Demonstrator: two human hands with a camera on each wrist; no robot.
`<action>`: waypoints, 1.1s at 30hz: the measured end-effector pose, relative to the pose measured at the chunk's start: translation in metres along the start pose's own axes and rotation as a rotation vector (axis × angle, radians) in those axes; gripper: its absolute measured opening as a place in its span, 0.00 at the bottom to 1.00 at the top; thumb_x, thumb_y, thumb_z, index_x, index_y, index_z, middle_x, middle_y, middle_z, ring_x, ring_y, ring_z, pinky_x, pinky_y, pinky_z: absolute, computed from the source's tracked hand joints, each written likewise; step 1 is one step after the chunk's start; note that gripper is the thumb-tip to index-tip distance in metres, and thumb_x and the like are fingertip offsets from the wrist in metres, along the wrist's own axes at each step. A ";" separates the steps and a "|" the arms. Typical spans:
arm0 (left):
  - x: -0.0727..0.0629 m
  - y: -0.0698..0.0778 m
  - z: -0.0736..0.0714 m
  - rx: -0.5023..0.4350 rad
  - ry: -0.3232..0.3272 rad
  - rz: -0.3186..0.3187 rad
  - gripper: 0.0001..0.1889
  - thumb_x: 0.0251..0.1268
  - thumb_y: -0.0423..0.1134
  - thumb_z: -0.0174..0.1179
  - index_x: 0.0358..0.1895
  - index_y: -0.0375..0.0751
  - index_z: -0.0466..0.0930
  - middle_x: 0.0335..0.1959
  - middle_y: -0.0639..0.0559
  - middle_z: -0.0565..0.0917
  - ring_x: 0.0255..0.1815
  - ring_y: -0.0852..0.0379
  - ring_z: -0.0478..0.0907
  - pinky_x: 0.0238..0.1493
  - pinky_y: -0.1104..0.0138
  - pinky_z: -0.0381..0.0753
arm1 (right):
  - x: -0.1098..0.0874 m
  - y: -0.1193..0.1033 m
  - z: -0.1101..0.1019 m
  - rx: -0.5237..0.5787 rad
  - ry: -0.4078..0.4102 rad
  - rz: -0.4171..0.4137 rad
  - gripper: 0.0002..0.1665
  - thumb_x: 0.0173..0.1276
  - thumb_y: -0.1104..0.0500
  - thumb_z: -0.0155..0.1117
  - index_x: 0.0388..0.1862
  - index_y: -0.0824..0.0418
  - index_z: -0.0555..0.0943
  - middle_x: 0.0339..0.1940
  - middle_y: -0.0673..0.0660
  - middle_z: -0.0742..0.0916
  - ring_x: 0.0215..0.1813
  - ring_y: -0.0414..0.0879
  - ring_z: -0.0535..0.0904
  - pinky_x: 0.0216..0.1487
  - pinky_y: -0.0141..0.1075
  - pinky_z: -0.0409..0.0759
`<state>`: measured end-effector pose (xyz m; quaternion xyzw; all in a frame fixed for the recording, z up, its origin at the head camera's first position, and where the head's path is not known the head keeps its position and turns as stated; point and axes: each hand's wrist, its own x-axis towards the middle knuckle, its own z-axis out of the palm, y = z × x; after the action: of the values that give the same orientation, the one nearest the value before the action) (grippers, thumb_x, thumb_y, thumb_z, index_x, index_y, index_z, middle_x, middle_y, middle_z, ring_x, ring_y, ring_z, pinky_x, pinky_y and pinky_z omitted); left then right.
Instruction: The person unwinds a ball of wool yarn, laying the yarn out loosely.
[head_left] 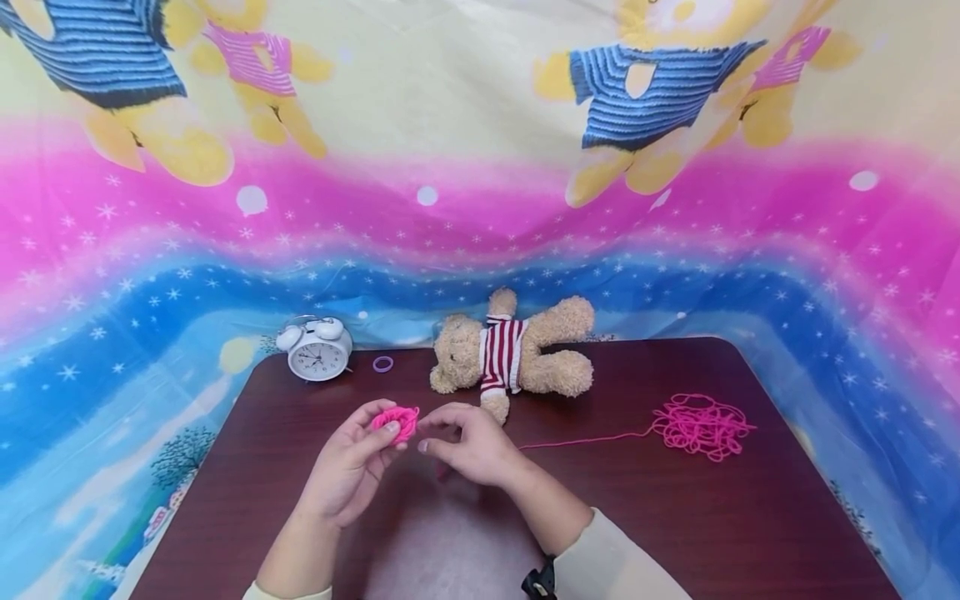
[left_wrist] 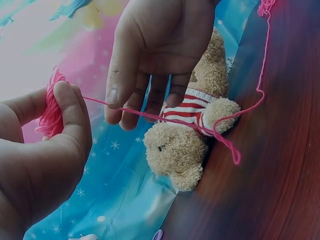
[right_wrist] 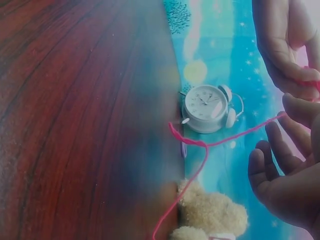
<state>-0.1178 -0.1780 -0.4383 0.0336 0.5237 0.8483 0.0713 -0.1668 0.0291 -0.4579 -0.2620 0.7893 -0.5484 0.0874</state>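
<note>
My left hand (head_left: pixel 351 467) pinches a small wound bundle of pink yarn (head_left: pixel 395 423) between thumb and fingers. The same bundle (left_wrist: pixel 52 105) shows at the left of the left wrist view. Just to its right, my right hand (head_left: pixel 474 442) holds the yarn strand (left_wrist: pixel 95 101) between thumb and forefinger, its other fingers loosely bent. Past these fingers the strand hangs down with a twisted loop (left_wrist: pixel 232 151) in it. From there it runs to a loose pile of pink yarn (head_left: pixel 702 427) on the right of the table.
A teddy bear (head_left: pixel 501 354) in a striped shirt lies on its side at the back of the dark brown table (head_left: pixel 622 517). A white alarm clock (head_left: pixel 318 350) and a purple ring (head_left: pixel 383 364) are at the back left. A printed cloth (head_left: pixel 450 225) hangs behind.
</note>
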 end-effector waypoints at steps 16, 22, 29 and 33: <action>-0.003 -0.001 -0.014 0.043 0.067 0.008 0.13 0.77 0.29 0.58 0.58 0.40 0.72 0.49 0.50 0.85 0.45 0.61 0.84 0.47 0.72 0.84 | -0.006 0.003 -0.025 -0.088 0.091 -0.036 0.06 0.72 0.58 0.70 0.43 0.58 0.90 0.40 0.46 0.90 0.37 0.37 0.83 0.42 0.33 0.82; -0.005 -0.001 -0.020 0.062 0.085 -0.007 0.14 0.77 0.30 0.58 0.61 0.40 0.70 0.48 0.52 0.86 0.45 0.61 0.86 0.48 0.71 0.84 | -0.006 0.001 -0.043 -0.096 0.149 -0.030 0.05 0.70 0.58 0.71 0.42 0.56 0.90 0.41 0.45 0.90 0.41 0.41 0.84 0.44 0.36 0.82; -0.006 -0.002 -0.025 0.056 0.079 0.010 0.14 0.77 0.30 0.58 0.60 0.41 0.72 0.46 0.53 0.86 0.44 0.61 0.85 0.49 0.71 0.84 | -0.009 -0.001 -0.061 -0.015 0.175 0.038 0.05 0.72 0.58 0.70 0.42 0.55 0.89 0.43 0.49 0.89 0.32 0.47 0.85 0.33 0.37 0.84; -0.007 -0.002 -0.027 0.045 0.064 0.031 0.12 0.78 0.28 0.56 0.59 0.40 0.72 0.45 0.53 0.85 0.43 0.61 0.84 0.47 0.71 0.83 | -0.011 0.001 -0.071 -0.019 0.205 0.029 0.06 0.71 0.59 0.70 0.42 0.58 0.90 0.43 0.52 0.90 0.34 0.46 0.85 0.38 0.36 0.84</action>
<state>-0.1141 -0.2027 -0.4518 0.0161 0.5441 0.8379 0.0407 -0.1875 0.0932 -0.4335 -0.1939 0.8028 -0.5637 0.0116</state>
